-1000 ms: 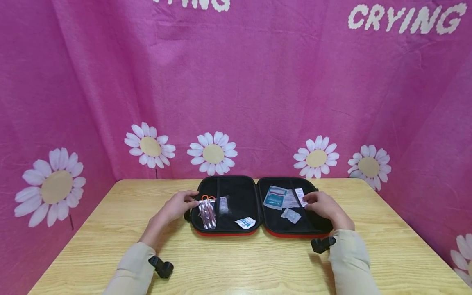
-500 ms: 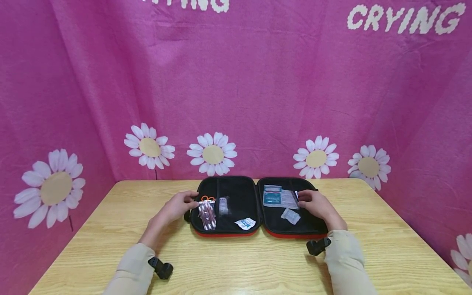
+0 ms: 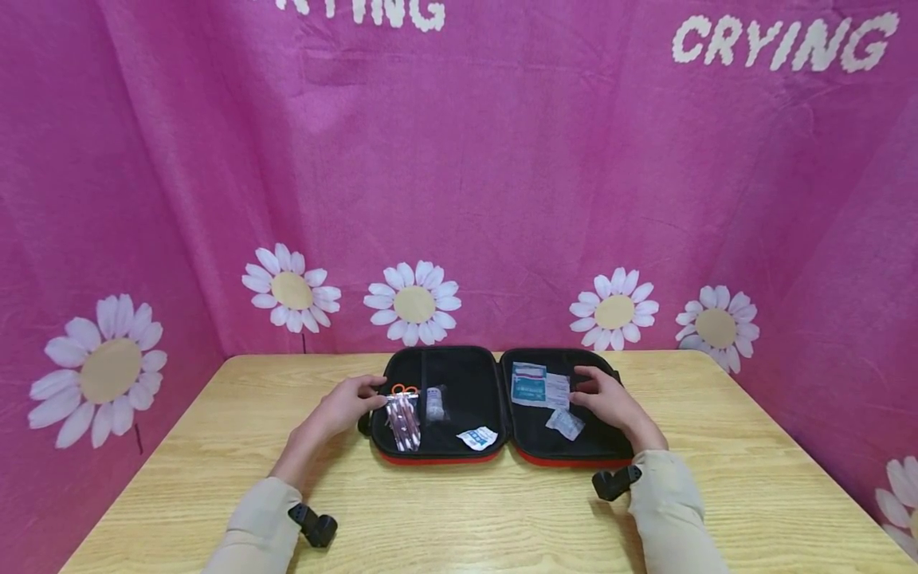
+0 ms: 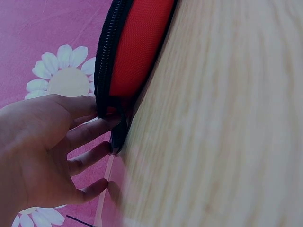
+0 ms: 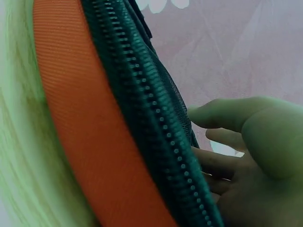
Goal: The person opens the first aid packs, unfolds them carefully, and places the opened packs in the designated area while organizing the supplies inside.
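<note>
A black-lined zip case (image 3: 469, 375) with a red outer shell lies unfolded on the table. My left hand (image 3: 350, 405) grips its left rim, thumb on the inside and fingers along the outer side, as the left wrist view shows. Close to that thumb are a clear pack of reddish-brown sticks (image 3: 404, 424) and orange scissor handles (image 3: 404, 390). Over the right half, my right hand (image 3: 610, 400) has its thumb and fingers apart, with the fingertips at the edge of a white packet (image 3: 556, 391). A teal-and-white packet (image 3: 529, 387) lies beside that. The zipped rim hides some fingertips in the right wrist view.
A small clear-wrapped white item (image 3: 565, 423) lies in the right half. In the left half are a plastic-wrapped whitish item (image 3: 434, 403) and a white-and-blue sachet (image 3: 476, 437). The wooden table (image 3: 459, 518) backs onto a pink flowered cloth (image 3: 495, 199).
My right hand has moved left, and the white slip that was by its fingers has shifted left, beside the teal packet. The teal packet has straightened slightly. My left hand stays at the rim.
</note>
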Available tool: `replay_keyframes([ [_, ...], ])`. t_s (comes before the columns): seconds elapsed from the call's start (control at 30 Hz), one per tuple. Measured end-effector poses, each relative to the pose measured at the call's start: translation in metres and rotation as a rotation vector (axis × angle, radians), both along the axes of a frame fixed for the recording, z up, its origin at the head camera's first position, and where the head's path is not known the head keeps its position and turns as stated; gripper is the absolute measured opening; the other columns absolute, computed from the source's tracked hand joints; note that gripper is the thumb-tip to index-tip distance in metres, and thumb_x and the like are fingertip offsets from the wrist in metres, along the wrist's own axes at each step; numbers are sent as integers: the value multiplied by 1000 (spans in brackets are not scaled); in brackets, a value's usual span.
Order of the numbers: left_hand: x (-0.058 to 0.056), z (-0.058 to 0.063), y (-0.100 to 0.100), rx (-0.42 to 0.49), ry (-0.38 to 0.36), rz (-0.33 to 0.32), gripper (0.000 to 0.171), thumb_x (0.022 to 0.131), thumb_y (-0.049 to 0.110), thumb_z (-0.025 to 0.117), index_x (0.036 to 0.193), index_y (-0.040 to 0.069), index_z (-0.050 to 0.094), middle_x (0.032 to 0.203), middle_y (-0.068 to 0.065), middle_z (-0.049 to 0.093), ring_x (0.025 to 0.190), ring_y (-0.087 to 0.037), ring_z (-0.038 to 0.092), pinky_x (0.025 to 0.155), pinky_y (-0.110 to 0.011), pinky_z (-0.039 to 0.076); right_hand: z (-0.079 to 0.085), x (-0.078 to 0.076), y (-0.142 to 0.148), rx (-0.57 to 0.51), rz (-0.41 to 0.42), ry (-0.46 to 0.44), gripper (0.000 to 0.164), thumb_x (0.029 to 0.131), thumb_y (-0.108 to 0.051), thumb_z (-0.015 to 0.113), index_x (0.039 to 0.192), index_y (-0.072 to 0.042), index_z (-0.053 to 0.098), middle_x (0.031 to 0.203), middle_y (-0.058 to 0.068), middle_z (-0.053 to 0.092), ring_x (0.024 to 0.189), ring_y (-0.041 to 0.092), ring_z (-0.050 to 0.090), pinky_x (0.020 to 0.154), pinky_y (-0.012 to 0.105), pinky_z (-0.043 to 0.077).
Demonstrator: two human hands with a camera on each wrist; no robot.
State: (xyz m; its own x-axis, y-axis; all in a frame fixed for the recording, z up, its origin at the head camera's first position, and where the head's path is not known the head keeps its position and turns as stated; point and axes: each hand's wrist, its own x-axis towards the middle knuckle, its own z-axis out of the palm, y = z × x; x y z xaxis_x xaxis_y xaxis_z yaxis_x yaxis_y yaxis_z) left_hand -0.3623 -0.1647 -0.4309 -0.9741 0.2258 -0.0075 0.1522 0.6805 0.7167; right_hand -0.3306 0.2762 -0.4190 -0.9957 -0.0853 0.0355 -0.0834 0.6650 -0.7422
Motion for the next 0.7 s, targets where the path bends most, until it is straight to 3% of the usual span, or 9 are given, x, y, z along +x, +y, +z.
replay_keyframes([
  [0.3, 1, 1, 1, 7, 6, -7, 46, 97, 21, 63, 140, 6, 55, 110, -12, 70, 103, -21, 63, 96, -46, 50, -1, -3, -2, -28, 9, 23, 55, 94, -13, 62, 143, 5, 44, 136, 33, 53, 124, 45, 54, 104, 57, 45],
  [0.5, 1, 1, 0, 20, 42, -36, 45, 97, 19, 62, 138, 2, 56, 109, -15, 71, 100, -22, 65, 90, -44, 51, 6, 1, 1, 0, 19, 97, 50, 96, -11, 61, 140, 8, 46, 132, 35, 55, 121, 49, 54, 102, 57, 46],
  [0.7, 1, 0, 0, 28, 44, -45, 45, 97, 19, 63, 138, 2, 56, 109, -15, 71, 102, -23, 65, 92, -44, 51, 18, 0, 3, 1, 23, 183, 45, 97, -14, 60, 138, 4, 51, 128, 30, 59, 117, 45, 58, 100, 55, 48],
])
